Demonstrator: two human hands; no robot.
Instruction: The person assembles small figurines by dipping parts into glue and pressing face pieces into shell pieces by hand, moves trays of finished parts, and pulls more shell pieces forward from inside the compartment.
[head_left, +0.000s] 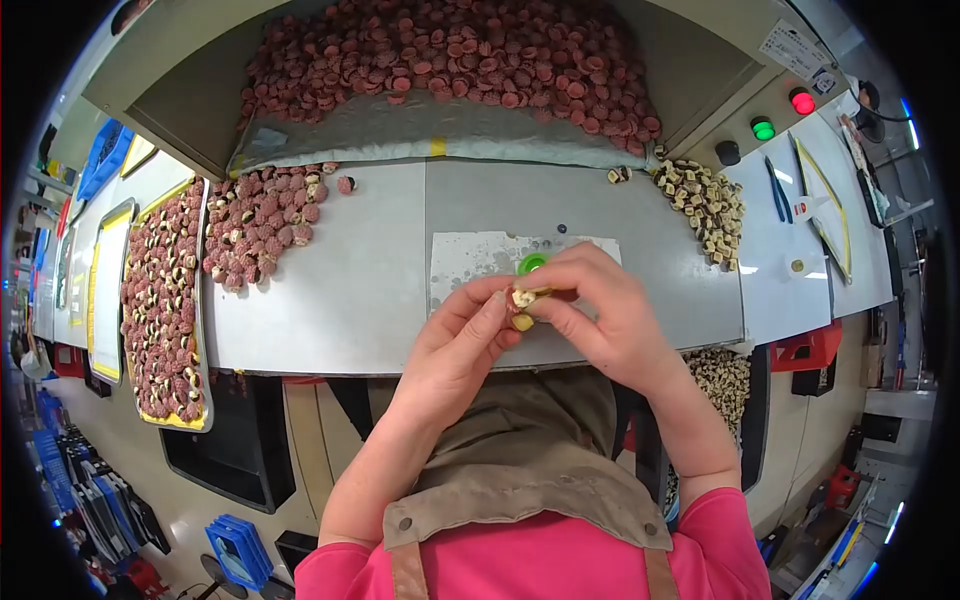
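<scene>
Both hands meet above the near edge of the grey worktop, in front of the apron. My left hand [455,340] is closed, pinching a small piece with a reddish shell and a cream inside [522,298] at its fingertips. My right hand [605,320] is closed too, with thumb and forefinger on a thin yellowish edge at that same piece; the exact grip is partly hidden. A small yellow part [522,322] shows just below, between the hands. Right behind the fingers, a bright green round holder [533,262] sits on a wet-spotted white sheet [470,255].
Red bumpy shells [450,55] fill the hooded bay behind. Raspberry-like pieces [262,225] lie left, beside a full tray [162,300]. Cream-and-brown blocks [705,205] are piled right. Pliers [778,190] lie farther right, near green [763,128] and red [802,100] buttons.
</scene>
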